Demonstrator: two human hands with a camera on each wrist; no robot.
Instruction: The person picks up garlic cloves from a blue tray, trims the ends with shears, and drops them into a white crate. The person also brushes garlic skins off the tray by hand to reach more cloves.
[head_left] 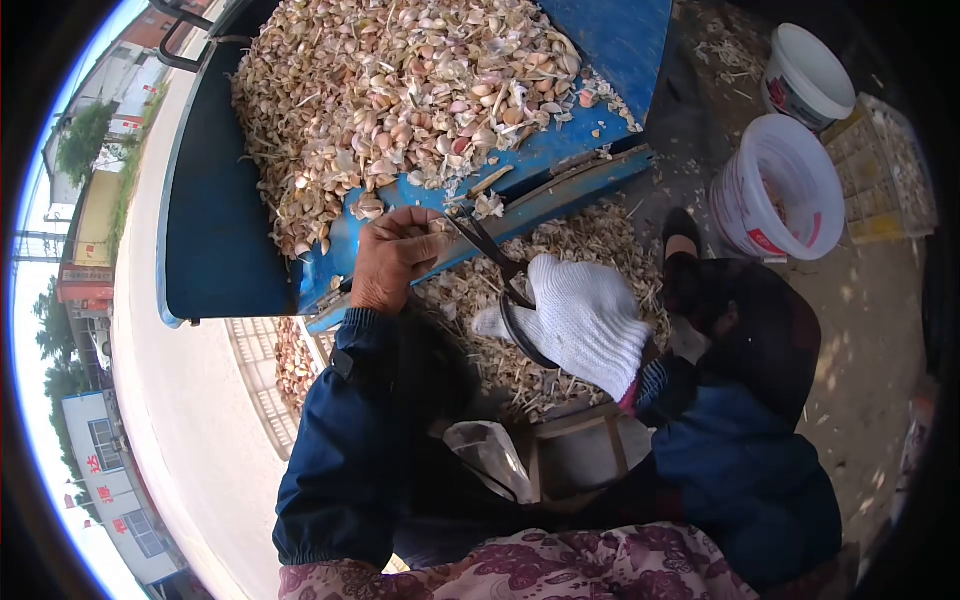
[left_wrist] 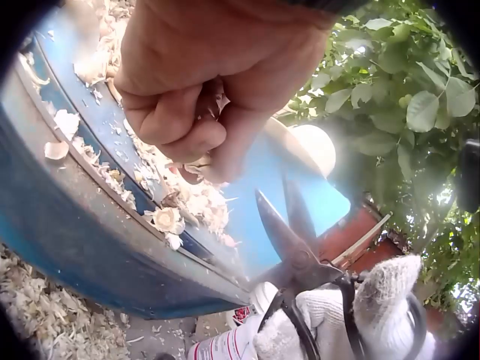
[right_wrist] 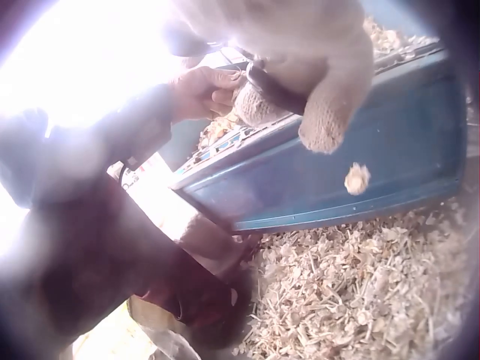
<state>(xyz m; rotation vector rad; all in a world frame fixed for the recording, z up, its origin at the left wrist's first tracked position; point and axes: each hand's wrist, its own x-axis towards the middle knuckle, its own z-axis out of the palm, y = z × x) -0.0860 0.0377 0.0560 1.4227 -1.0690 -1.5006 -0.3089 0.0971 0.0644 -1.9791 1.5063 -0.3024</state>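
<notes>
My bare left hand [head_left: 395, 255] is at the near edge of a blue metal trough, fingers curled round a piece of garlic [left_wrist: 219, 106]. Most of that piece is hidden; a pale, papery bit shows between the fingers in the left wrist view. A white knit glove covers my right hand [head_left: 590, 318], which grips dark scissors [head_left: 487, 243] by the handles. Their blades stand apart and point toward the left hand. Heaped garlic cloves [head_left: 400, 90] fill the trough [head_left: 215, 215] beyond. In the right wrist view, a pale garlic scrap [right_wrist: 357, 179] appears before the trough's side.
Garlic trimmings [head_left: 610, 240] lie in a deep pile under the trough's edge. Two white buckets, a nearer one [head_left: 735, 195] and a farther one [head_left: 810, 70], stand at right beside a yellowish crate [head_left: 865, 180]. A pale crate [head_left: 262, 375] with cloves is below left.
</notes>
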